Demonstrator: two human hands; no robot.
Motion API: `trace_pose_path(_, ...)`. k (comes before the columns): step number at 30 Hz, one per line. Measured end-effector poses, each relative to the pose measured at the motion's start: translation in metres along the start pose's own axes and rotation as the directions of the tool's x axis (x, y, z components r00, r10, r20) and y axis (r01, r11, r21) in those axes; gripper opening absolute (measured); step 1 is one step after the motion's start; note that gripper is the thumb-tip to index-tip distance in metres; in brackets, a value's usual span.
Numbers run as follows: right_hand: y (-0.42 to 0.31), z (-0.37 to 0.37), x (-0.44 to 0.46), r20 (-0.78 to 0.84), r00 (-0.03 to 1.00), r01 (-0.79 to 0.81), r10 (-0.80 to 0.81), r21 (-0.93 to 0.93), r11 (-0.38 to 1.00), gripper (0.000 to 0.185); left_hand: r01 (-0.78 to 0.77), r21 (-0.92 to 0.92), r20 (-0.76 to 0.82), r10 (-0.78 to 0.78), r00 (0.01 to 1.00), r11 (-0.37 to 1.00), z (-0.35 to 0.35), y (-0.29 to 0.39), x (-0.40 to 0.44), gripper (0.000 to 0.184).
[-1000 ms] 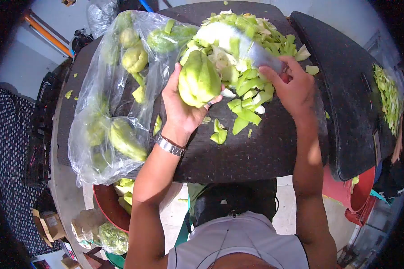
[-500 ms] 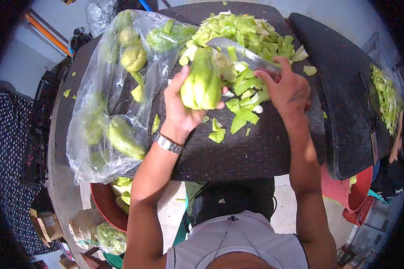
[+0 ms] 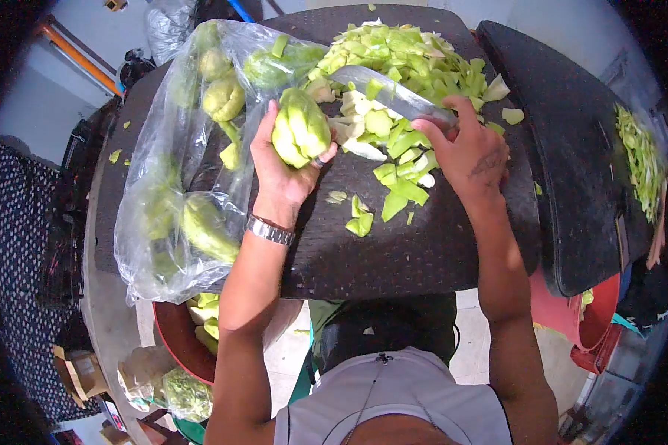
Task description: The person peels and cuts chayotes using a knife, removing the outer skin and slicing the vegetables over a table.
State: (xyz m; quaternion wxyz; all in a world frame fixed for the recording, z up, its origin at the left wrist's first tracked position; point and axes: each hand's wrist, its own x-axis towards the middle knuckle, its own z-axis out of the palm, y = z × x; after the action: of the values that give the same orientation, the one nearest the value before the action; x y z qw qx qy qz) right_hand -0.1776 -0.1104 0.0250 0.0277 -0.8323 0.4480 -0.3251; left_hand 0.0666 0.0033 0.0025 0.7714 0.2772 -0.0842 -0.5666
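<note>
A pale green ribbed chayote (image 3: 301,127) rests in my left hand (image 3: 278,167), fingers wrapped round its lower side. My right hand (image 3: 469,148) grips a knife (image 3: 393,90) by its handle, which the fingers mostly hide. The broad blade points left, with a bit of green peel stuck on it, over a heap of cut peel (image 3: 401,55). Loose peel strips (image 3: 404,189) lie on the dark table below the blade. Left of my left hand, a clear plastic bag (image 3: 145,245) holds several whole chayotes (image 3: 204,226).
The dark woven-pattern table (image 3: 393,259) fills the middle. At right stands a black panel (image 3: 571,170), with a bag of shredded green pieces (image 3: 634,163) beyond it. Below the table edge are a red tub (image 3: 172,334) at left and a red bucket (image 3: 597,311) at right.
My left hand has moved left with the chayote, away from the blade, and turned it. My right hand and the knife have shifted slightly left.
</note>
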Motion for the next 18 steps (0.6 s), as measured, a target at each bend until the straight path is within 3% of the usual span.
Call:
trace_pose_path(3,0.001,0.004,0.000,0.042,0.999,-0.030,0.030,-0.012,0.999,0.058,0.044,-0.006,0.121,-0.043,0.992,0.999,0.003,0.002,-0.004,0.061)
trace_pose_path(6,-0.001,0.007,-0.002,0.091,0.995,-0.044,0.047,-0.028,0.999,0.059,0.153,0.160,0.291,-0.195,0.937,0.975,0.014,-0.008,-0.014,0.068)
trace_pose_path(10,-0.006,0.012,-0.007,0.077,0.997,0.021,-0.020,-0.017,1.000,0.059,0.322,0.222,0.214,-0.368,0.905,0.921,0.024,-0.029,-0.024,0.068)
trace_pose_path(14,-0.003,0.008,-0.004,0.059,0.997,0.047,-0.044,-0.051,0.998,0.059,0.157,0.091,0.183,-0.172,0.968,0.983,0.009,-0.013,-0.009,0.064)
trace_pose_path(16,-0.001,0.001,-0.002,0.066,0.997,0.027,-0.026,-0.016,1.000,0.058,0.027,0.005,0.017,-0.027,0.999,1.000,0.002,-0.001,-0.003,0.052)
trace_pose_path(18,-0.001,-0.001,-0.001,0.078,0.997,0.001,0.000,-0.005,1.000,0.058,-0.006,-0.021,-0.029,0.005,1.000,1.000,-0.002,0.006,-0.001,0.050)
